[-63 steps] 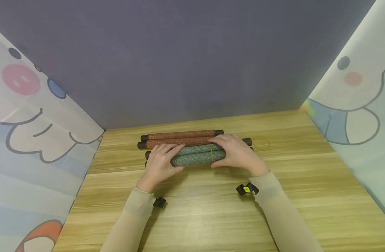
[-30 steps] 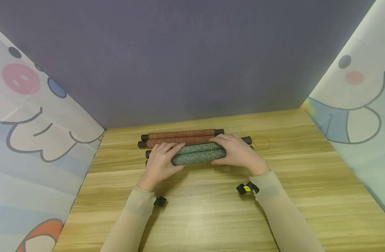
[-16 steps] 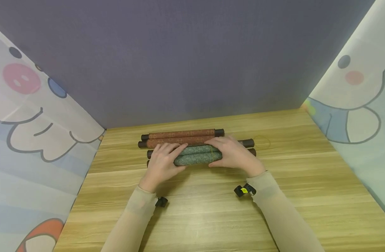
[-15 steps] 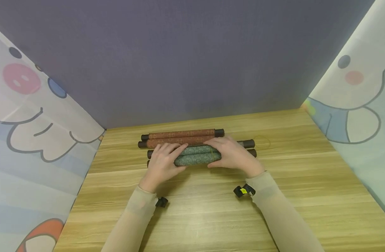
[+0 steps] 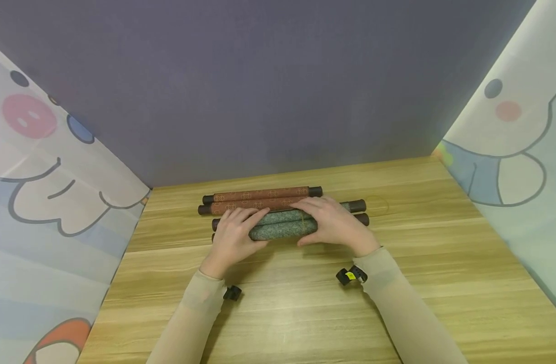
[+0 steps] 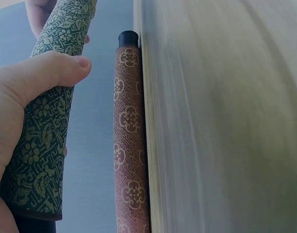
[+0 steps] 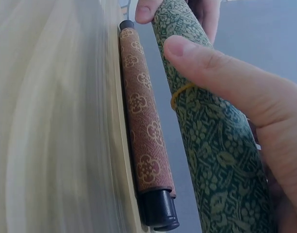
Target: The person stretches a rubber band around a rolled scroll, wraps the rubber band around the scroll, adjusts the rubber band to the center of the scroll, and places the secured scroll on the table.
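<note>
Both hands hold a green patterned scroll [image 5: 282, 230], rolled from both ends into two side-by-side rolls with dark end knobs. My left hand [image 5: 232, 240] grips its left part, thumb on the near roll and fingers over the far side. Toward the other end, my right hand [image 5: 337, 225] grips it the same way. A thin yellow rubber band [image 7: 180, 94] circles the scroll close to the right thumb. In the wrist views the green scroll is raised off the tabletop. Behind it lies a red-brown patterned scroll [image 5: 260, 195], also a double roll with dark knobs.
A loose rubber band [image 5: 377, 206] lies on the wooden table [image 5: 278, 303], right of the scrolls. The grey back panel [image 5: 278, 101] rises behind them. Cartoon-printed side walls [image 5: 68, 263] flank the table.
The right hand has shifted slightly left along the green scroll, and more of the scroll's right end and knobs shows. The left hand keeps its grip; the red-brown scroll stays in place.
</note>
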The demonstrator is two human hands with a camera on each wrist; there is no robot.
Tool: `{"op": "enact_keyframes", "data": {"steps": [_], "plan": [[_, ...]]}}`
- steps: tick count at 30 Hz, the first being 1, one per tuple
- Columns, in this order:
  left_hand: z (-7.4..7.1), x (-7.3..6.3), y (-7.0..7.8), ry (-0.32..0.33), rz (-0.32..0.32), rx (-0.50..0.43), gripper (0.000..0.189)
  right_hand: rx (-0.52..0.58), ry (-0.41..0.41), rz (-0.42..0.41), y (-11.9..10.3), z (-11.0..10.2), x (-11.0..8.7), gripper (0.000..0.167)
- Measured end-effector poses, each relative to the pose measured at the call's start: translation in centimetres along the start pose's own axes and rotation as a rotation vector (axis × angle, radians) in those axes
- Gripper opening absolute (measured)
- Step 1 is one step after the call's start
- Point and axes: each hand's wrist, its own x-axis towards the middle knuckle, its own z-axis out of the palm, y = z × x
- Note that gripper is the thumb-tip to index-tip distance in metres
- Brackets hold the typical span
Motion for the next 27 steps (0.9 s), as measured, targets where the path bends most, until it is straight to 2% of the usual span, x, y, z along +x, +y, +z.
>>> {"op": "enact_keyframes", "data": {"steps": [8,27], "plan": [[0.2,-0.1,-0.3,0.012,-0.005,-0.013,0.088,-0.012,-0.005,0.048,0.7,-0.3,-0.2,0.097],[0.4,-0.2,-0.4,0.007,-0.018,-0.015,0.089,-0.024,-0.014,0.052,1.4,-0.4,-0.4,0.091]]}}
